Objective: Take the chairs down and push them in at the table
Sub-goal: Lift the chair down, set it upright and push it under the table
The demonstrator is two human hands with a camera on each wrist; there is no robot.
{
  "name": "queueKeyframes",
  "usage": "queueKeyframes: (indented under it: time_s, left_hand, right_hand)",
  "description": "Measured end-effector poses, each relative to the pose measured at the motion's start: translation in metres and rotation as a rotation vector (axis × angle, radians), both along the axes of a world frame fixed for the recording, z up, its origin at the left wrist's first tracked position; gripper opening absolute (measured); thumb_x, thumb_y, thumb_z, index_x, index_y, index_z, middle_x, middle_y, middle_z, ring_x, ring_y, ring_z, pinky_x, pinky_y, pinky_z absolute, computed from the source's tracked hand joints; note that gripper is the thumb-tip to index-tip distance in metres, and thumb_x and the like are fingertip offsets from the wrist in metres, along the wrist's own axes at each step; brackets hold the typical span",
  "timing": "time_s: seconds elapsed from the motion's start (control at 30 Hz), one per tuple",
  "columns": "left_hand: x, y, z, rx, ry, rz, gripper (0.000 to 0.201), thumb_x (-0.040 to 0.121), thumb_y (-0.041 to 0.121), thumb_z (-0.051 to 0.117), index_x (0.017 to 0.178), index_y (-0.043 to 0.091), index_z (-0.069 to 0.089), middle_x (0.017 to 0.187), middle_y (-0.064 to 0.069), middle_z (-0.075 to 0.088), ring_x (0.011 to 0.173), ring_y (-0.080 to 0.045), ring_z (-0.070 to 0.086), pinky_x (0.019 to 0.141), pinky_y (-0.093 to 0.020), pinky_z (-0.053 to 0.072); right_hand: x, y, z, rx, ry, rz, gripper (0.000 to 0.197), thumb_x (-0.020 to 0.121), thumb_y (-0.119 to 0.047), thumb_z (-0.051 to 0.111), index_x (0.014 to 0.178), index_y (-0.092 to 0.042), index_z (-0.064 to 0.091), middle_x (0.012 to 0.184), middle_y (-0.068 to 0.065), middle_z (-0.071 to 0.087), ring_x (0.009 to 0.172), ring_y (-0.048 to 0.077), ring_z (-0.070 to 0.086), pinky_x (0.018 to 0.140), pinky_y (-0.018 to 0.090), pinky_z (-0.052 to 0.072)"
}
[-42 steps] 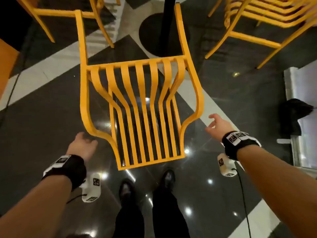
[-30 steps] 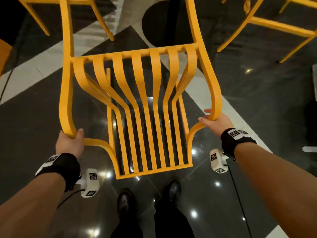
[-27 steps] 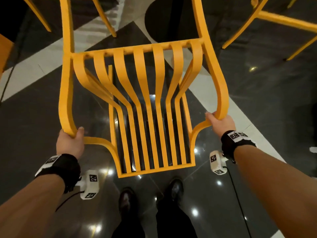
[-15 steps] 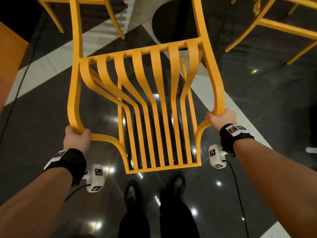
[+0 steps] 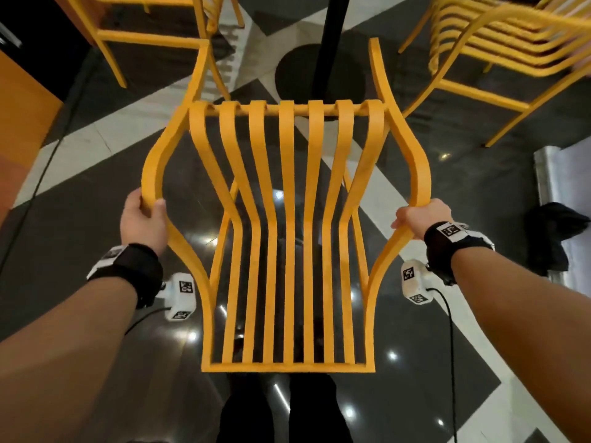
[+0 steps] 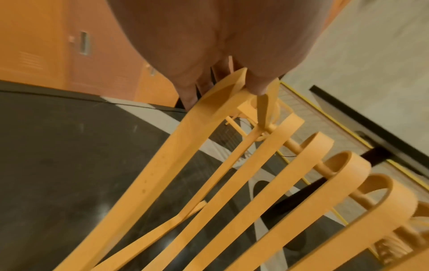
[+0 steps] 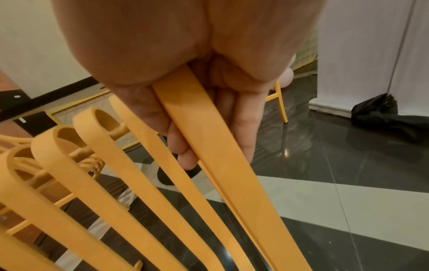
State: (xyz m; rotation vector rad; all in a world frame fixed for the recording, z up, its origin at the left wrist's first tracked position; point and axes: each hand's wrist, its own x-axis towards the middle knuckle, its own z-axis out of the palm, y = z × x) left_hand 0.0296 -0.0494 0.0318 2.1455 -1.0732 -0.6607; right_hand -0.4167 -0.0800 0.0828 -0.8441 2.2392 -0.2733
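- Chair [image 5: 289,238]: yellow-orange, slatted seat and back, held off the floor betw. both arms, in front of the body and above the person's shoes. Legs point away, twd the black table post [image 5: 329,43]; seat front edge is nearest the body.
- Left hand [image 5: 140,223]: wrapped round the curved left side rail at its outward bend. Thumb is seen on the inner face, fingers curled behind. In the left wrist view the rail is pinched betw. thumb and fingers.
- Right hand [image 5: 420,219]: closed on the matching bend of the right side rail. In the right wrist view the flat rail is clamped betw. fingers [image 7: 243,128] lying close together and the palm.
- Handling, judged: prob. moulded plastic or thin metal, stiff, light enough to be carried at arm's length. Bulky, so swing is the likely issue, not weight.
- Surface looks smooth and matte; flat rails could be twisted out of a loose grip, so a full wrap at the bends is favoured, symm. on both sides.
- Other yellow chairs [image 5: 499,30] are close by at upper left and right; legs could be knocked against them.
- Glossy dark floor [image 5: 80,193] w. white stripes: chair feet may slide easily once set down.
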Motion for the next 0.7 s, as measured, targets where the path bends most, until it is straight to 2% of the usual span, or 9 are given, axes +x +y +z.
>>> queueKeyframes:
  time_s: [0.07,0.13,0.2,0.3,0.4,0.47,0.53,0.63,0.7]
  left_hand:
    - [-0.001,-0.019,0.014,-0.025,-0.008,-0.051,0.038,0.096,0.022,0.054,0.131,0.006,0.055,0.114,-0.020,0.064,0.105,-0.036,0.059,0.084,-0.028,0.038]
    - [-0.004,-0.036,0.022,-0.031,-0.013,-0.100,0.047,0.090,0.023,0.055,0.135,0.010,0.053,0.123,-0.018,0.064,0.114,-0.034,0.059,0.098,-0.034,0.044]
    - [-0.013,-0.052,0.029,-0.037,-0.016,-0.134,0.064,0.083,0.028,0.053,0.145,0.015,0.042,0.138,-0.018,0.055,0.127,-0.035,0.052,0.108,-0.044,0.041]
    - [-0.043,-0.059,0.037,-0.057,-0.058,-0.225,0.077,0.087,0.022,0.057,0.155,0.021,0.022,0.162,-0.011,0.023,0.147,-0.026,0.026,0.119,-0.038,0.025]
    - [-0.076,-0.036,0.032,-0.012,-0.128,-0.368,0.082,0.086,0.025,0.063,0.154,0.033,0.018,0.166,-0.001,-0.005,0.152,-0.022,0.005,0.119,-0.037,0.018]
    - [-0.098,-0.005,0.017,0.135,-0.180,-0.582,0.079,0.085,0.030,0.066,0.152,0.032,0.025,0.166,-0.001,0.006,0.151,-0.024,0.011,0.119,-0.043,0.020]
    - [-0.125,0.035,0.001,0.395,-0.218,-0.941,0.073,0.085,0.042,0.064,0.149,0.032,0.032,0.164,0.002,0.020,0.149,-0.021,0.021,0.119,-0.048,0.022]
    - [-0.164,0.103,-0.017,0.755,-0.306,-1.418,0.079,0.082,0.060,0.058,0.151,0.036,0.027,0.165,0.007,0.014,0.151,-0.021,0.013,0.119,-0.059,0.009]
    - [-0.171,0.138,-0.030,0.917,-0.316,-1.551,0.095,0.076,0.067,0.060,0.154,0.036,0.016,0.166,0.007,0.003,0.152,-0.025,0.002,0.116,-0.066,0.002]
  right_hand:
    - [-0.005,-0.004,0.012,0.019,-0.023,-0.027,0.012,0.068,-0.019,0.069,0.062,-0.009,0.072,0.069,0.010,0.078,0.077,0.034,0.075,0.080,0.049,0.063]
    - [-0.011,-0.009,0.025,0.042,-0.025,-0.061,0.018,0.074,-0.019,0.066,0.063,-0.009,0.075,0.053,0.000,0.073,0.076,0.031,0.075,0.078,0.045,0.063]
    - [-0.018,-0.016,0.035,0.067,-0.043,-0.096,0.017,0.076,-0.019,0.064,0.066,-0.009,0.074,0.049,-0.001,0.071,0.078,0.033,0.075,0.079,0.046,0.063]
    - [-0.034,-0.028,0.039,0.083,-0.092,-0.149,0.019,0.074,-0.020,0.059,0.075,-0.007,0.073,0.058,0.005,0.075,0.081,0.035,0.076,0.083,0.051,0.061]
    - [-0.042,-0.042,0.042,0.070,-0.130,-0.167,0.019,0.070,-0.012,0.054,0.078,-0.004,0.068,0.060,0.010,0.075,0.080,0.036,0.076,0.083,0.055,0.060]
    - [-0.046,-0.054,0.047,0.077,-0.112,-0.129,0.027,0.067,-0.012,0.053,0.083,-0.002,0.072,0.068,0.012,0.078,0.084,0.036,0.076,0.082,0.054,0.061]
    - [-0.049,-0.063,0.052,0.072,-0.100,-0.106,0.033,0.071,-0.014,0.052,0.091,-0.003,0.074,0.069,0.010,0.078,0.080,0.032,0.077,0.079,0.048,0.062]
    - [-0.051,-0.076,0.059,0.063,-0.065,-0.063,0.036,0.075,-0.014,0.049,0.100,-0.006,0.074,0.062,0.006,0.076,0.051,0.024,0.073,0.052,0.034,0.061]
    - [-0.053,-0.084,0.060,0.062,-0.055,-0.042,0.038,0.079,-0.010,0.048,0.109,-0.007,0.071,0.047,0.004,0.068,0.030,0.018,0.060,0.038,0.026,0.052]
